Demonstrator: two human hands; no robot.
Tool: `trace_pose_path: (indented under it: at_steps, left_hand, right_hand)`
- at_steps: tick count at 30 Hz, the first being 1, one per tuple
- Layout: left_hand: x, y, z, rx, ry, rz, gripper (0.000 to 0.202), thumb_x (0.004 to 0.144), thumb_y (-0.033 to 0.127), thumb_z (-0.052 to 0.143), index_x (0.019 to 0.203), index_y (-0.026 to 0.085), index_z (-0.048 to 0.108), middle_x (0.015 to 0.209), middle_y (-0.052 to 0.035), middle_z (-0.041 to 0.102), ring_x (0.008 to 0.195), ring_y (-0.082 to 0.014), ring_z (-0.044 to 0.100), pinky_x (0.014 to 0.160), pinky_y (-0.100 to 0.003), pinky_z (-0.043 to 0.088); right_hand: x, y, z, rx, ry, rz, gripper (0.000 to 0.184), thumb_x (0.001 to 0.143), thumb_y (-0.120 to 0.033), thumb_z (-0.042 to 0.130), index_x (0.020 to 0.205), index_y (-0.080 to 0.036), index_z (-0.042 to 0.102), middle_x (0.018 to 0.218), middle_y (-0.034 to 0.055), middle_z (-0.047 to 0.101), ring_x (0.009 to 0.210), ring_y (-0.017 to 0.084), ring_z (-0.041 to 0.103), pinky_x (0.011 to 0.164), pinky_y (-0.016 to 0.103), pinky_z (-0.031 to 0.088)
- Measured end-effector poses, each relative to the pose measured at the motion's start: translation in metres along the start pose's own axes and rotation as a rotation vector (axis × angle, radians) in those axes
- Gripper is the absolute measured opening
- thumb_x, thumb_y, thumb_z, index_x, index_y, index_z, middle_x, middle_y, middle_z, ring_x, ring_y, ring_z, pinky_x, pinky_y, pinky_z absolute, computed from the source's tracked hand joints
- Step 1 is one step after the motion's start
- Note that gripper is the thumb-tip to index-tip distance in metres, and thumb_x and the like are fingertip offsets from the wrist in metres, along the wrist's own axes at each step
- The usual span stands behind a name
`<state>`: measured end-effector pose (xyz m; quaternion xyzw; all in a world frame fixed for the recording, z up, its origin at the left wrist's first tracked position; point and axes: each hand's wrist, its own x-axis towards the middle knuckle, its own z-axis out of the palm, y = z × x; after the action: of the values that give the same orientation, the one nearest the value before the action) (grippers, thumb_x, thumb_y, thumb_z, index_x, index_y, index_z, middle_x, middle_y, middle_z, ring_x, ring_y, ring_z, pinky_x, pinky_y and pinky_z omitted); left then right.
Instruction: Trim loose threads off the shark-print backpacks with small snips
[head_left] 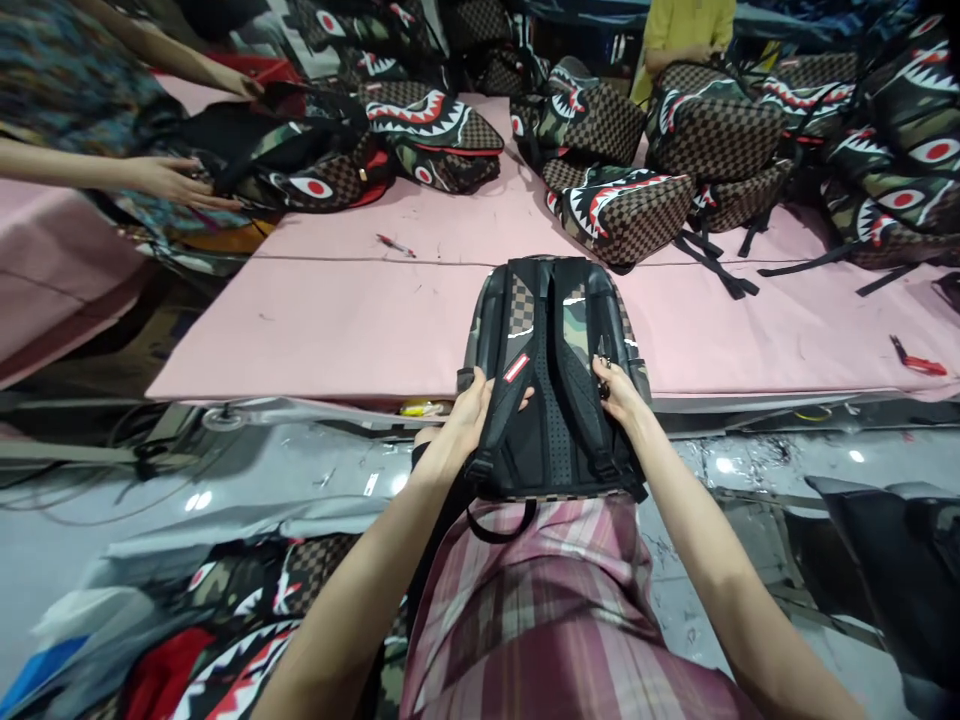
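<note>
A backpack (556, 400) with black straps and checkered and camouflage panels leans over the table's near edge, its strap side facing me. My left hand (472, 408) is closed around the left shoulder strap, fingertips showing past the strap's inner edge. On the other side, my right hand (619, 388) is closed at the right strap, holding what look like small thread snips (603, 352) with a pale pointed tip; their handle is mostly hidden. A red label sits on the left strap. The backpack's lower end lies at my lap, a loose black loop hanging there.
Shark-mouth backpacks (626, 210) stand across the pink table (352, 330). A pen (395, 245) and red-handled snips (919, 362) lie on it. A co-worker's hand (176, 182) touches a bag at left; a person in yellow (686, 30) stands behind. More bags (247, 600) are piled at lower left.
</note>
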<state>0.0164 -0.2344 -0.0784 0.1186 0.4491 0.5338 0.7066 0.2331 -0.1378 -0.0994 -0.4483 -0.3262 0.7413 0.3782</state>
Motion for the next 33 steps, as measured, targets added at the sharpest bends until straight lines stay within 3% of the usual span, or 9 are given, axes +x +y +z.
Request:
trace_pose_path:
  at_steps: [11, 16, 20, 23, 27, 30, 33]
  left_hand:
    - [-0.001, 0.005, -0.010, -0.012, -0.022, -0.013, 0.058, 0.090, 0.049, 0.019, 0.100, 0.007, 0.058, 0.084, -0.0167, 0.069, 0.076, -0.0193, 0.067, 0.076, -0.030, 0.052]
    - [0.005, 0.006, -0.002, -0.037, -0.005, -0.063, 0.057, 0.090, 0.050, 0.024, 0.101, 0.006, 0.059, 0.094, -0.0170, 0.068, 0.086, -0.0213, 0.066, 0.084, -0.032, 0.050]
    - [0.008, 0.013, -0.004, 0.000, -0.002, -0.086, 0.053, 0.091, 0.047, 0.025, 0.102, 0.007, 0.059, 0.095, -0.0167, 0.067, 0.087, -0.0210, 0.065, 0.082, -0.032, 0.050]
    - [0.016, 0.038, -0.011, 0.140, 0.078, 0.038, 0.038, 0.090, 0.039, 0.039, 0.102, 0.009, 0.059, 0.097, -0.0148, 0.067, 0.085, -0.0183, 0.065, 0.078, -0.029, 0.051]
    - [0.051, 0.095, -0.007, 0.408, 0.270, 0.319, 0.025, 0.079, 0.029, 0.059, 0.097, 0.013, 0.062, 0.096, -0.0110, 0.068, 0.083, -0.0172, 0.064, 0.071, -0.025, 0.049]
    - [0.100, 0.136, 0.015, 0.493, 0.279, 0.503, 0.022, 0.074, 0.029, 0.062, 0.090, 0.014, 0.064, 0.090, -0.0091, 0.069, 0.085, -0.0196, 0.063, 0.072, -0.027, 0.047]
    - [0.164, 0.162, 0.049, 0.582, 0.249, 0.596, 0.017, 0.072, 0.026, 0.061, 0.085, 0.015, 0.065, 0.084, -0.0084, 0.069, 0.090, -0.0224, 0.061, 0.079, -0.031, 0.045]
  right_hand:
    - [-0.008, 0.004, 0.002, -0.088, 0.060, -0.044, 0.039, 0.053, -0.046, 0.077, 0.075, -0.021, 0.058, 0.065, -0.0044, 0.063, 0.064, 0.014, 0.059, 0.060, 0.024, 0.044]
    - [-0.008, 0.004, 0.003, -0.112, 0.061, -0.025, 0.038, 0.054, -0.047, 0.076, 0.076, -0.022, 0.058, 0.065, -0.0045, 0.063, 0.064, 0.014, 0.059, 0.059, 0.024, 0.043]
    - [-0.016, 0.003, 0.010, -0.122, 0.120, -0.058, 0.038, 0.054, -0.047, 0.076, 0.075, -0.021, 0.060, 0.066, -0.0036, 0.063, 0.064, 0.014, 0.058, 0.059, 0.024, 0.042]
    - [-0.016, -0.015, 0.014, -0.092, 0.177, -0.101, 0.035, 0.053, -0.044, 0.078, 0.072, -0.020, 0.061, 0.064, -0.0031, 0.063, 0.061, 0.013, 0.056, 0.056, 0.023, 0.041]
    - [0.013, -0.071, 0.012, -0.035, 0.127, -0.118, 0.027, 0.061, -0.041, 0.073, 0.071, -0.018, 0.063, 0.060, 0.0001, 0.062, 0.052, 0.014, 0.054, 0.049, 0.025, 0.042]
    - [0.055, -0.113, 0.006, 0.058, 0.046, -0.143, 0.017, 0.068, -0.033, 0.067, 0.071, -0.017, 0.064, 0.061, 0.0018, 0.061, 0.049, 0.011, 0.052, 0.044, 0.023, 0.039]
    - [0.098, -0.131, -0.002, 0.196, 0.019, -0.128, 0.004, 0.068, -0.021, 0.064, 0.068, -0.018, 0.062, 0.063, 0.0011, 0.059, 0.050, 0.009, 0.051, 0.041, 0.019, 0.039]
